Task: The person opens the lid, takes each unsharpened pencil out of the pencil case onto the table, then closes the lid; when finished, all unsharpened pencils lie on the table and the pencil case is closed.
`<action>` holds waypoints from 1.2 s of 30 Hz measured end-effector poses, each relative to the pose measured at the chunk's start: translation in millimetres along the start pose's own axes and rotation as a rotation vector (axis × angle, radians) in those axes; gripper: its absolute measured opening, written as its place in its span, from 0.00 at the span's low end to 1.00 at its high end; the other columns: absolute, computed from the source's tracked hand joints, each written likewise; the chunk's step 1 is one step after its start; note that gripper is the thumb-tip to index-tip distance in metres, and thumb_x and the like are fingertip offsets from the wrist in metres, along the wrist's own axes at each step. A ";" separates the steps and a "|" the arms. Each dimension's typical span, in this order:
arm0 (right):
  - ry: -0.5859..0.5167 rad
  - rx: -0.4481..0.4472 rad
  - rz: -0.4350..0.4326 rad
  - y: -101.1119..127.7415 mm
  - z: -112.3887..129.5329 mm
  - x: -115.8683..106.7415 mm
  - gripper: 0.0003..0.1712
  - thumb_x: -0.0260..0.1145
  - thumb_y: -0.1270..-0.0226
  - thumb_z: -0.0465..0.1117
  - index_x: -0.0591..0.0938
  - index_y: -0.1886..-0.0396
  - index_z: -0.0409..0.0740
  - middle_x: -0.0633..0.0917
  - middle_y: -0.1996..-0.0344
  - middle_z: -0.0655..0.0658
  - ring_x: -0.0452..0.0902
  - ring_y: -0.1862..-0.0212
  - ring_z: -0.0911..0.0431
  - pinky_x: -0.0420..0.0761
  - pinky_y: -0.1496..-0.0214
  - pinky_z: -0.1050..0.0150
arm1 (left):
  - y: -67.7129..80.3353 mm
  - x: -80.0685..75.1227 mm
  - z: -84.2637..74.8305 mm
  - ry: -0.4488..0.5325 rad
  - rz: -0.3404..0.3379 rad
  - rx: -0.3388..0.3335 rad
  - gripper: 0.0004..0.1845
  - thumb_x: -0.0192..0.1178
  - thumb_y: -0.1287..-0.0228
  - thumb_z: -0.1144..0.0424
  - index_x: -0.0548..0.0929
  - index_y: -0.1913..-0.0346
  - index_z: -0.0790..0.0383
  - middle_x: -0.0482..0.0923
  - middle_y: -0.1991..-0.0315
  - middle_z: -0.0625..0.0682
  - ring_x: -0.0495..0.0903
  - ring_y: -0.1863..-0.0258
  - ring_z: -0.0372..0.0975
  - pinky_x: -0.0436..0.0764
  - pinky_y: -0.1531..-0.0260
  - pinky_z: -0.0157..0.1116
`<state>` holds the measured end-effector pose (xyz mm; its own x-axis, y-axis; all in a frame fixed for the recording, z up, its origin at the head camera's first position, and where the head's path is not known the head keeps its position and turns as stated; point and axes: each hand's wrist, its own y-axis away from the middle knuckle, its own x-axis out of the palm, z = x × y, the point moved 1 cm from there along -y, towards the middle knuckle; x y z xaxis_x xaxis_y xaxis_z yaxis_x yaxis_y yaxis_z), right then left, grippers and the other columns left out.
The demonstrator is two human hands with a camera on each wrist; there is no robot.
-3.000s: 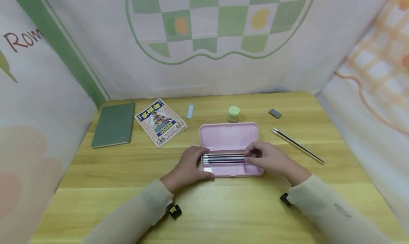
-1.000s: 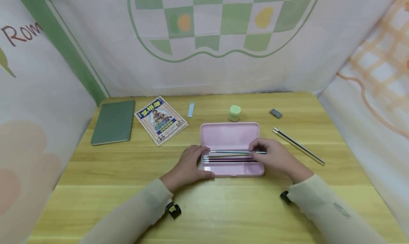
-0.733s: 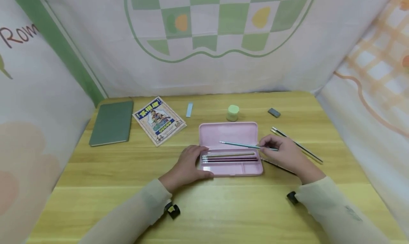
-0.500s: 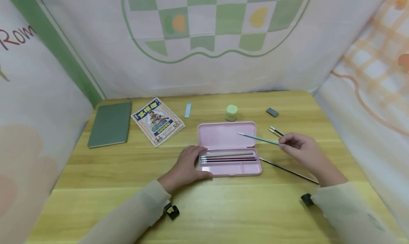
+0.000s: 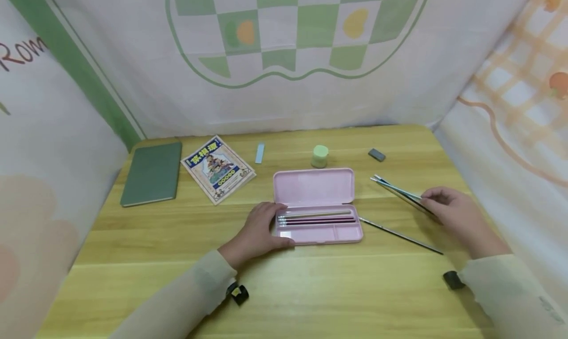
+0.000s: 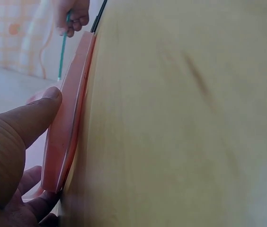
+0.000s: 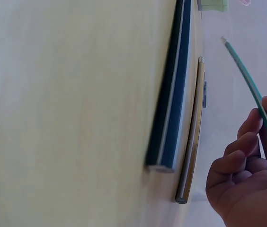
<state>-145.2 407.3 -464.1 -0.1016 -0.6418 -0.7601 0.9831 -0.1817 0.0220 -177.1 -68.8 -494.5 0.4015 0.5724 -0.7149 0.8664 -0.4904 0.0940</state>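
Observation:
In the head view my left hand (image 5: 257, 233) grips the left end of an open pink pencil case (image 5: 312, 187). Thumb in front and fingers behind, it holds the case in the left wrist view too. Several pencils (image 5: 317, 221) lie in the long compartment. Off to the right, my right hand (image 5: 457, 215) pinches a green pencil (image 7: 245, 73) between thumb and fingers, its eraser end pointing left. Under it a dark pencil (image 7: 169, 104) and a brownish pencil (image 7: 193, 137) show in the right wrist view. Another dark pencil (image 5: 401, 236) slants away from the case's right side.
Behind the case stands a small green-lidded container (image 5: 320, 156), with a grey eraser (image 5: 376, 155) to its right. A light blue strip (image 5: 260, 153), an illustrated booklet (image 5: 218, 169) and a green notebook (image 5: 152, 174) lie at the back left. Fabric walls border the wooden table (image 5: 284, 299).
My right hand has lifted the green pencil out of the case and carried it right, over the loose pencils. A dark pencil beside the case has come into view. My left hand stays put.

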 end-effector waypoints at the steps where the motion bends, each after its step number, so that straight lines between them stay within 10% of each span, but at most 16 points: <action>1: 0.015 -0.002 0.006 -0.5 0.5 -0.3 0.23 0.66 0.26 0.59 0.85 0.50 0.45 0.87 0.55 0.52 0.74 0.59 0.72 0.73 0.61 0.73 | -0.1 0.2 0.2 -0.002 0.000 0.000 0.53 0.80 0.52 0.38 0.68 0.24 0.51 0.66 0.24 0.52 0.58 0.23 0.48 0.52 0.21 0.51; 8: 0.091 -0.027 0.027 -3.3 3.1 -0.1 0.21 0.65 0.25 0.55 0.85 0.51 0.42 0.86 0.50 0.36 0.75 0.58 0.62 0.73 0.60 0.66 | -1.4 -0.7 0.5 -0.005 -0.009 0.023 0.53 0.80 0.52 0.38 0.69 0.24 0.53 0.67 0.26 0.52 0.59 0.24 0.48 0.51 0.21 0.51; 25: 0.113 -0.039 0.084 3.1 10.9 7.8 0.21 0.64 0.24 0.55 0.85 0.50 0.42 0.87 0.53 0.37 0.80 0.55 0.48 0.75 0.57 0.58 | 0.4 2.6 1.3 -0.003 -0.004 0.014 0.53 0.80 0.52 0.39 0.69 0.24 0.52 0.68 0.27 0.52 0.59 0.24 0.48 0.51 0.21 0.51; 36: 0.052 -0.224 0.196 24.2 96.6 45.9 0.08 0.70 0.29 0.43 0.86 0.56 0.44 0.86 0.63 0.50 0.79 0.60 0.56 0.80 0.60 0.64 | 1.5 0.8 -2.1 -0.003 -0.005 -0.001 0.53 0.80 0.52 0.38 0.69 0.24 0.52 0.68 0.26 0.51 0.60 0.24 0.48 0.53 0.22 0.51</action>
<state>-140.8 301.6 -435.7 0.0958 -0.6082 -0.7880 0.9929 0.1146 0.0322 -174.8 -67.8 -493.4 0.3958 0.5730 -0.7177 0.8688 -0.4869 0.0904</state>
